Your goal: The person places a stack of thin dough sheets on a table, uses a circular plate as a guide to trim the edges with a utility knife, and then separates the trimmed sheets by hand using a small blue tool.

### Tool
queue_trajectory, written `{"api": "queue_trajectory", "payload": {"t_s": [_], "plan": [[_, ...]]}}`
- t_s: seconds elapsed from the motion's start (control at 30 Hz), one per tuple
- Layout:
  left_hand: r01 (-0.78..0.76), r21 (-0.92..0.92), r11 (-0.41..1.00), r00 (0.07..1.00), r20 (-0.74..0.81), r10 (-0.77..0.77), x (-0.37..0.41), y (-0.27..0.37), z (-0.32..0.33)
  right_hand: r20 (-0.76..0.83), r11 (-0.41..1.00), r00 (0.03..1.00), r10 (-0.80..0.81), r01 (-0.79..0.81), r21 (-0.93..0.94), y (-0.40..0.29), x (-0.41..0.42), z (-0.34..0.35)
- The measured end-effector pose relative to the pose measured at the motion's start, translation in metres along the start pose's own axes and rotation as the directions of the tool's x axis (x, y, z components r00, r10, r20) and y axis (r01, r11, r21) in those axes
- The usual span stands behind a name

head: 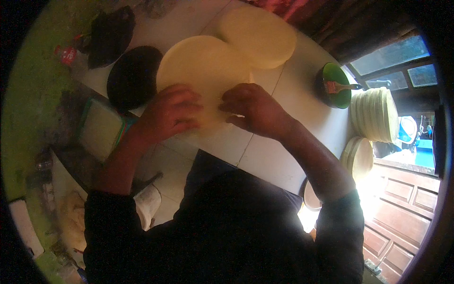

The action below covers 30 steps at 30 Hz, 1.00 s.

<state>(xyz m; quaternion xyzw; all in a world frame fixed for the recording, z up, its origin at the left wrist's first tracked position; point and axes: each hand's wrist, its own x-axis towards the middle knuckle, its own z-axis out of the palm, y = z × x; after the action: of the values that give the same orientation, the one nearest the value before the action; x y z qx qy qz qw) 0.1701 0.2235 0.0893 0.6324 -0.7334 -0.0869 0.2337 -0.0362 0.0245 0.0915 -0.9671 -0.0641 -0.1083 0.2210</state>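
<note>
A round, flat, pale yellow disc [202, 64] lies on the white tiled counter [262, 149] before me. My left hand [173, 112] rests over its near left part, fingers spread and slightly blurred. My right hand [248, 106] is at its near right part, with the fingers curled; whether they pinch the disc's edge cannot be told. A second pale round disc [262, 35] lies behind, touching or overlapped by the first. Left of the near disc is a dark round object [134, 78], perhaps a pan or plate.
At the right, a green bowl [335, 76] bears a brush [340, 87], beside stacks of pale round discs [374, 115]. A black bag or cloth [111, 35] lies at the upper left. A green-rimmed container [101, 129] stands left, below the counter's edge.
</note>
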Motion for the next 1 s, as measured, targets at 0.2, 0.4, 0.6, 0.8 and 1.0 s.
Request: {"api": "queue_trajectory", "payload": {"t_s": [0.2, 0.4, 0.6, 0.8, 1.0], "plan": [[-0.135, 0.050, 0.990, 0.990, 0.046, 0.133, -0.005, -0.013, 0.000, 0.174, 0.998, 0.982, 0.069, -0.065, -0.025, -0.006, 0.019, -0.014], [-0.094, -0.030, 0.995, 0.991, 0.094, 0.096, -0.003, -0.020, -0.005, 0.024, 0.996, 0.997, -0.077, 0.078, -0.033, -0.001, 0.012, -0.005], [-0.060, -0.050, 0.997, 0.998, 0.009, 0.061, 0.011, -0.004, 0.005, -0.035, 0.985, 0.999, -0.016, 0.022, 0.171, 0.003, 0.017, 0.000], [-0.031, -0.042, 0.999, 0.999, -0.022, 0.030, 0.022, 0.003, 0.010, 0.031, 0.972, 0.997, 0.068, -0.073, 0.224, 0.010, 0.023, 0.005], [0.045, -0.031, 0.999, 0.996, -0.072, -0.047, 0.026, -0.004, 0.016, -0.111, 0.951, 0.979, 0.172, -0.136, 0.277, 0.005, 0.022, 0.000]]}}
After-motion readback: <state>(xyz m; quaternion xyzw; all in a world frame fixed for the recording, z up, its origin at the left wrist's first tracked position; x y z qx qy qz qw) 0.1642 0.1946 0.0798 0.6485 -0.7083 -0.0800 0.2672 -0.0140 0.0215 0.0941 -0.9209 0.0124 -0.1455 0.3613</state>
